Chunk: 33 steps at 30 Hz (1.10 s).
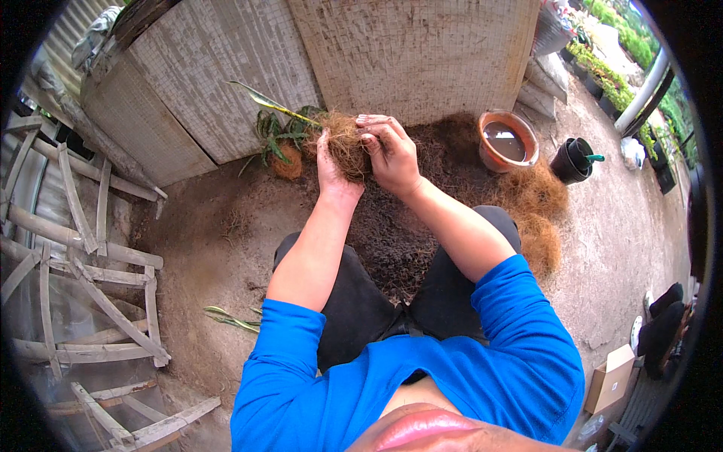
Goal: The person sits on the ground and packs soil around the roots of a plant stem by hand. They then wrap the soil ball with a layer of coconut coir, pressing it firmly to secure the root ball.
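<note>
Between my two hands, above the floor, is a rough ball of brown coconut fibre [344,143]. A long green leaf with yellow edges [273,103] sticks out to its upper left, like a snake plant's. My left hand [337,169] cups the ball from the left and below. My right hand [393,157] presses on its right side, fingers bent over the top. Roots or stem inside the fibre are hidden. Just left of the ball, a dark-leaved plant [273,135] stands in another fibre ball [287,163] on the ground. Dark loose soil [388,245] lies between my knees.
To the right stand a clay pot [488,157] of murky water and a black pot [570,164] with a green-handled thing in it. Fibre heaps [538,239] lie near my right knee. Cut leaves [230,319] rest at left, beside wooden frames [98,260]. Panels [414,60] stand ahead.
</note>
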{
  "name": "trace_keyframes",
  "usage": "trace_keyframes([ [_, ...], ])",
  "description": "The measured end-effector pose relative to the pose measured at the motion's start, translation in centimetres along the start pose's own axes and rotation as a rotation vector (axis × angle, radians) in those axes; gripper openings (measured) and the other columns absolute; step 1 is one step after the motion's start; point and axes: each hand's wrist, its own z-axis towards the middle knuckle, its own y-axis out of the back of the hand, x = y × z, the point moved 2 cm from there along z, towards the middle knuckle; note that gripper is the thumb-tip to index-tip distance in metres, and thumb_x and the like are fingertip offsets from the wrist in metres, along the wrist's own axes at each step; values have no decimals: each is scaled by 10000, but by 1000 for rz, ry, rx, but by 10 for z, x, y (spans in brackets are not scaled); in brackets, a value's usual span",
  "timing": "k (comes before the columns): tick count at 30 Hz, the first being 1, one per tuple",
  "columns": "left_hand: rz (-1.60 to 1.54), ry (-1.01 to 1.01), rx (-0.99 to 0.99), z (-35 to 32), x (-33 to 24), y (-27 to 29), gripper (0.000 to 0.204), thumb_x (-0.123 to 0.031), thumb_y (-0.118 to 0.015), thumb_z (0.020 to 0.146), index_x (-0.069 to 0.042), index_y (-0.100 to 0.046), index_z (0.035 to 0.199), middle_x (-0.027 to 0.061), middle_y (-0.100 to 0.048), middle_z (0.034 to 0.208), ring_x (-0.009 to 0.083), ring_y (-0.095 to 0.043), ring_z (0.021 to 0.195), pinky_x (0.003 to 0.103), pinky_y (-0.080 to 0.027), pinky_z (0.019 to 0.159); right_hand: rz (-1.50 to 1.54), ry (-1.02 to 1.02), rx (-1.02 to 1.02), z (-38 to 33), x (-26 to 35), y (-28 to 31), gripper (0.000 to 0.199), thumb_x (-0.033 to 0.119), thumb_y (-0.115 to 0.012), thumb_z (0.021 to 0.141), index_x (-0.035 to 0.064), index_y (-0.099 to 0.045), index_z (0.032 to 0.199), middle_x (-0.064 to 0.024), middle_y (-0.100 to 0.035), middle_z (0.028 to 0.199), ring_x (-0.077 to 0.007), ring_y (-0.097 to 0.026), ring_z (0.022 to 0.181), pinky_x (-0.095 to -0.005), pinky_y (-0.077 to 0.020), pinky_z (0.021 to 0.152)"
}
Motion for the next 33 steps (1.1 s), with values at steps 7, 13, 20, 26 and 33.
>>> trace_keyframes([
  [7, 147, -98, -198, -11, 8, -12, 637, -625, -340, 847, -104, -484, 1185, 77, -548, 1151, 236, -515, 1060, 396, -397, 928, 64, -342, -82, -4, -11, 0, 76, 51, -518, 849, -15, -548, 827, -137, -569, 898, -272, -570, 860, -318, -447, 804],
  [13, 254, -301, -228, -15, 4, -13, 581, -492, -483, 860, -55, -388, 1231, 83, -501, 1165, 227, -510, 1049, 383, -441, 876, 197, -343, -101, -8, -19, -4, 154, -24, -393, 836, -22, -540, 883, -118, -561, 974, -207, -538, 953, -307, -392, 891],
  [20, 376, -378, -189, -14, 4, -15, 604, -491, -468, 868, -20, -375, 1234, 91, -499, 1162, 208, -503, 1045, 360, -431, 876, 453, -227, -177, -14, -12, -3, 205, 58, -395, 822, -8, -553, 934, -130, -555, 1003, -239, -536, 951, -319, -390, 885],
  [26, 417, -393, -114, -17, 7, -18, 650, -545, -323, 894, -4, -353, 1253, 92, -472, 1202, 207, -473, 1082, 333, -377, 930, 30, -113, -94, -11, 0, 4, 273, 208, -574, 814, -5, -587, 983, -142, -523, 1000, -276, -500, 968, -340, -389, 873],
  [33, 592, -235, -145, -17, 11, -49, 896, -719, -239, 803, -19, -227, 1362, 115, -301, 1385, 245, -320, 1248, 390, -241, 1042, 328, -546, -333, -18, -31, 8, 194, 104, -467, 885, -39, -590, 930, -89, -581, 924, -148, -530, 855, -248, -408, 809],
])
